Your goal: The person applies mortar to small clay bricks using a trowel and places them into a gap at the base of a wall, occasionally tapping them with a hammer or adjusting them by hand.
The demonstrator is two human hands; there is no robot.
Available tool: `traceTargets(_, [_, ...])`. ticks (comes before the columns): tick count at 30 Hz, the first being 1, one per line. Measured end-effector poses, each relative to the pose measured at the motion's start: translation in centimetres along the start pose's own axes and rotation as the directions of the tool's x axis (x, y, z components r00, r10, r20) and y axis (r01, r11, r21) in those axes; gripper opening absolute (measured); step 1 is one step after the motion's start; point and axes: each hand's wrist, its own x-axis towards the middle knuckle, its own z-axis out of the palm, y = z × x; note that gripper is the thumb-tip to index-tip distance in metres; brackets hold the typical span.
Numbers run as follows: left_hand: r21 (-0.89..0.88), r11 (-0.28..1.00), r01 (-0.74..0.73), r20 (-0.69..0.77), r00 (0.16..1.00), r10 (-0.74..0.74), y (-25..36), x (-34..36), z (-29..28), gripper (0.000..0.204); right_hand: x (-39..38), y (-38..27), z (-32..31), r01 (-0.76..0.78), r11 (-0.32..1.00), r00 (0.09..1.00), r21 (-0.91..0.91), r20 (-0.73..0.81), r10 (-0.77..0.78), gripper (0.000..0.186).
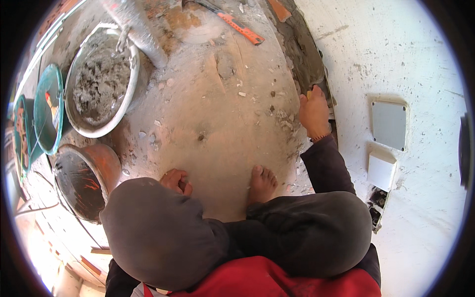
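Note:
My right hand [314, 111] grips a trowel [309, 93] by its yellow handle, its blade largely lost against the strip of wet mortar [304, 49] along the wall foot. My left hand [175, 182] is low beside my left knee, fingers curled and partly hidden; I cannot make out whether they hold anything. My bare right foot [262, 183] rests on the dusty floor [208, 128]. On the white wall [415, 198] are a grey cover plate [389, 126], a white box [381, 168] and an opening [377, 208] with dark fittings.
At left stand a white bucket of grey mix [136, 81], two teal buckets [57, 79] [22, 106] and a dark tub [106, 163]. A pale post [148, 47] rises by the white bucket. An orange-handled tool [240, 27] lies near the back among rubble.

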Motion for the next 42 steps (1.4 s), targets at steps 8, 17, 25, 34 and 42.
traceTargets(8, [0.010, 0.998, -0.061, 0.009, 0.998, 0.061, -0.9, 0.1, 0.9, 0.025, -0.6, -0.3, -3.8, -0.701, 0.319, 0.709, 0.637, 0.669, 0.222, 0.030])
traceTargets(17, [0.027, 0.995, -0.098, 0.041, 0.994, 0.097, -2.2, 0.0, 1.2, 0.025, 6.6, -0.1, 0.4, -0.693, 0.256, 0.716, 0.674, 0.686, 0.131, 0.030])
traceTargets(25, [0.044, 0.988, -0.150, 0.071, 0.987, 0.147, -2.0, 0.1, 0.8, 0.026, 7.7, -0.5, -1.0, -0.781, 0.241, 0.619, 0.576, 0.766, 0.174, 0.026])
traceTargets(34, [0.030, 0.988, -0.152, 0.082, 0.985, 0.149, -1.6, 0.1, 1.1, 0.025, 1.5, 2.3, -3.3, -0.779, 0.337, 0.607, 0.529, 0.771, 0.192, 0.026])
traceTargets(42, [0.046, 0.993, -0.107, 0.081, 0.991, 0.103, -2.0, -0.2, 1.4, 0.026, 3.0, -1.0, -2.3, -0.623, 0.151, 0.782, 0.767, 0.615, 0.101, 0.023])
